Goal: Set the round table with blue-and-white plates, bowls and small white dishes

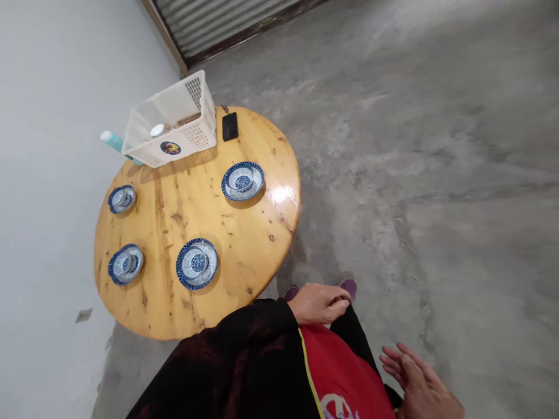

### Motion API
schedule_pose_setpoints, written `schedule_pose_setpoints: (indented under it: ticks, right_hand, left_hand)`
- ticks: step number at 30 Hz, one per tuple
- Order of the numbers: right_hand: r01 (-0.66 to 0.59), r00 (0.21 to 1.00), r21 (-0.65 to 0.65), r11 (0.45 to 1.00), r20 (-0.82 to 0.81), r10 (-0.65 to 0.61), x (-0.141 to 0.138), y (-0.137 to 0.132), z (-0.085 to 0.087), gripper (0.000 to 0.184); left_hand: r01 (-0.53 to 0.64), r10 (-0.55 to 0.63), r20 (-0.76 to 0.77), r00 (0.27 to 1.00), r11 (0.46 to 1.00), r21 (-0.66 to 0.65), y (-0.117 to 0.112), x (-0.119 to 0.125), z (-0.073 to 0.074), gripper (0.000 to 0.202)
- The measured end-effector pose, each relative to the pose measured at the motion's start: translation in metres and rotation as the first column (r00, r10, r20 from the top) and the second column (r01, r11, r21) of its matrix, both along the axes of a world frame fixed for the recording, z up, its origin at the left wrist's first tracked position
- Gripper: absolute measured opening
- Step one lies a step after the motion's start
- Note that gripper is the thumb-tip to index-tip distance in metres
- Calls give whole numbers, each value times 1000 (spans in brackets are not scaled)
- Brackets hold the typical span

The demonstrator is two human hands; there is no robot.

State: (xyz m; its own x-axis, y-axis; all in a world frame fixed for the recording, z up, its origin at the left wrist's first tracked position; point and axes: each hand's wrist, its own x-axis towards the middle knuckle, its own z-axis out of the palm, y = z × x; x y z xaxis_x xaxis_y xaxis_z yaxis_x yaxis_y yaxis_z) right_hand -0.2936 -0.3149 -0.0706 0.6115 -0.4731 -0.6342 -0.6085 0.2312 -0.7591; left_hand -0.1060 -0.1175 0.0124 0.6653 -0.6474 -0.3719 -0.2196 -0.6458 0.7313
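The person's left hand (321, 304) is at the front of the body, just off the near right edge of the round wooden bench (174, 218). Its fingers bend loosely inward and their tips are hidden, so I cannot tell whether they pinch anything. The right hand (421, 381) is farther right and nearer, well apart from the bench, its fingers loosely spread with the thumb lying across them.

Four blue-and-white sets rest on the bench, each a patterned plate with a smaller bowl on it. The near right plate (180, 265) is the closest to the left hand, though well apart from it; its bowl (205, 265) sits within the rim. The near left plate (112, 270) is beside it, the far left plate (111, 202) is beyond that, and the far right plate (224, 185) is near the right edge.

At the far side of the bench stands a white plastic basket (198, 137) with an oval sticker (170, 148) on its near wall and a white round-topped item (158, 130) inside. A teal bottle (114, 141) leans at its left, and a black phone (230, 126) lies just to its right. Grey floor (393, 174) spreads to the right.
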Motion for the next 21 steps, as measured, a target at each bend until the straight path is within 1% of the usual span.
schedule_pose_setpoints:
  ticks: [2, 4, 5, 6, 7, 8, 9, 11, 13, 15, 17, 18, 21]
  right_hand:
    - [5, 1000, -7, 1000, -20, -5, 42, -22, 4, 57]
    - [27, 999, -51, 998, -30, -29, 88, -47, 12, 58]
    - [35, 999, -75, 997, -27, -37, 112, -61, 19, 57]
    - [28, 999, -86, 996, -14, -30, 134, -75, 26, 54]
    - [22, 1000, -90, 996, 3, -22, 155, -89, 33, 52]
    - [8, 1000, -93, 996, 29, -5, 175, -104, 41, 49]
    - [-11, 999, -95, 995, 51, 15, 192, -119, 48, 47]
    - [-52, 996, -107, 993, 72, 60, 220, -149, 58, 43]
    - [-93, 994, -121, 988, 53, 100, 243, -177, 62, 39]
    - [-140, 989, -137, 981, 21, 144, 263, -199, 61, 35]
    - [-176, 984, -143, 974, 8, 179, 281, -213, 56, 34]
    - [-186, 982, -137, 973, 7, 189, 290, -216, 54, 35]
    - [-220, 976, -97, 971, -13, 220, 315, -216, 47, 39]
  left_hand:
    - [-116, 116, 5, 993, 993, -10, -11, 16, -3, 30]
    - [-251, 251, 24, 968, 968, -31, -24, 33, -7, 29]
    - [-326, 328, 33, 944, 944, -47, -31, 42, -8, 28]
    - [-409, 412, 36, 910, 910, -71, -39, 51, -10, 27]
    - [-496, 501, 27, 865, 862, -104, -45, 61, -11, 27]
    - [-586, 592, 3, 806, 798, -142, -52, 70, -11, 26]
    - [-672, 677, -38, 735, 718, -180, -57, 79, -11, 26]
    - [-814, 810, -144, 569, 529, -241, -62, 97, -8, 25]
    - [-902, 889, -226, 399, 336, -271, -60, 114, -2, 25]
    - [-945, 937, -254, 239, 164, -284, -50, 129, 5, 26]
    - [-957, 965, -238, 109, 38, -287, -34, 142, 12, 28]
    - [-959, 975, -217, 55, -9, -284, -26, 149, 14, 27]
    - [-964, 986, -143, -87, -120, -236, 1, 170, 17, 23]
